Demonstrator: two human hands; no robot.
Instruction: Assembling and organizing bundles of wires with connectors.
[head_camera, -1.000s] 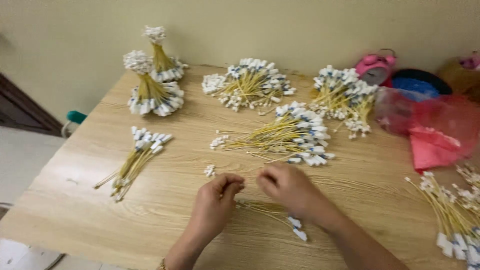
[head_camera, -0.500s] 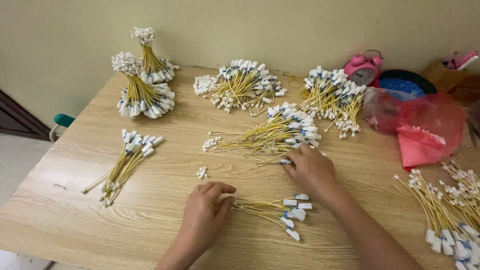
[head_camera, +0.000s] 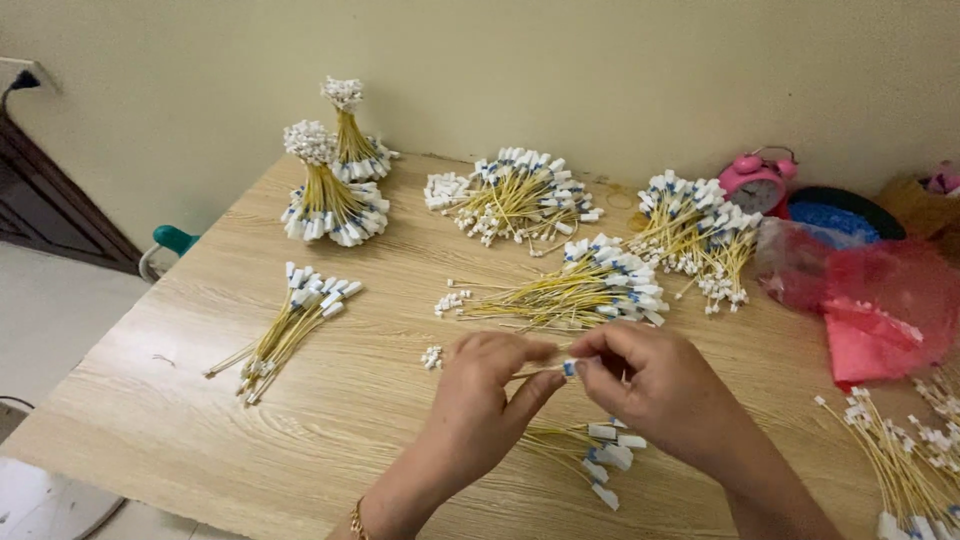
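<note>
Two hands meet at 6 o'clock on the table (head_camera: 250, 400): left hand (head_camera: 490, 385) and right hand (head_camera: 655, 385) both pinch one yellow wire (head_camera: 560, 370), its white-blue tag end between the fingertips, held taut for handling. Small finished bundle (head_camera: 590, 460) lies beneath.

Plain cream wall (head_camera: 620, 70) behind light wood-grain table (head_camera: 180, 400). Dark wooden furniture (head_camera: 50, 210) far left, wall socket (head_camera: 22, 75) above it. Pale tiled floor (head_camera: 50, 310) lower left. Soft even light.

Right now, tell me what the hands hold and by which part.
Both hands pinch one thin yellow wire: left hand on the stem, right hand at its blue-and-white end.
</note>
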